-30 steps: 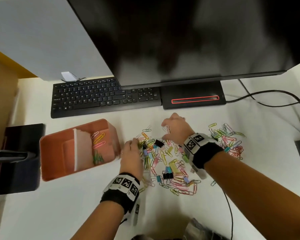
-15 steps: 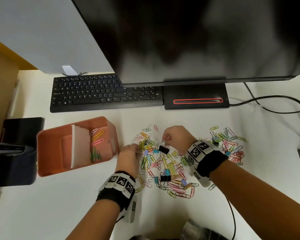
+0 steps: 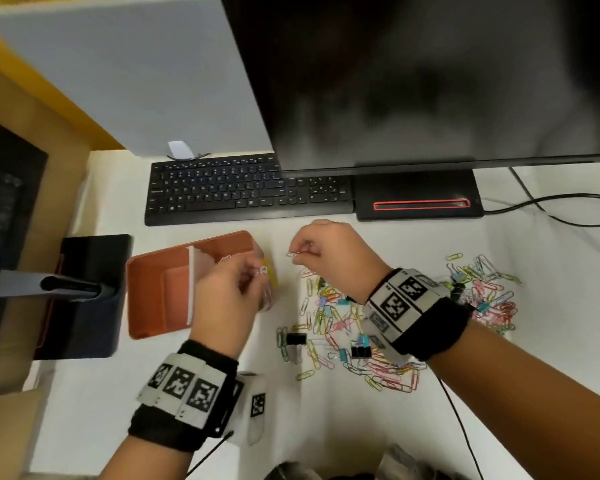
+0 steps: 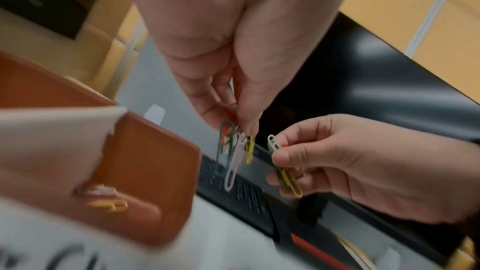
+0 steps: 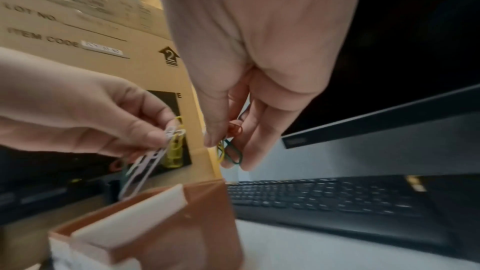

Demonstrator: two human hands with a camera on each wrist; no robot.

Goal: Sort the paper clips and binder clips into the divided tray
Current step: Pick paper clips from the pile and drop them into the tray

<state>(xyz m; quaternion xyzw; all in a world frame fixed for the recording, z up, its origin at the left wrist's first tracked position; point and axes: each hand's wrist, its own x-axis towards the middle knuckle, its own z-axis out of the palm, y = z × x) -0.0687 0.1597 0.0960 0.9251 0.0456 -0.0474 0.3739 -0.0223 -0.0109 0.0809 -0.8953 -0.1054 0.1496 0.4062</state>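
Head view shows the left hand (image 3: 224, 303) pinching a small bunch of coloured wire paper clips (image 4: 235, 151) over the right compartment of the terracotta divided plastic tray (image 3: 153, 299), presumably poised to drop them there. At two o'clock from it, the right hand (image 3: 329, 252) pinches a few more clips (image 4: 284, 168) between thumb and fingertips, lifted clear of the mixed pile of paper clips and black binder clips (image 3: 347, 334) lying at five o'clock from the tray.
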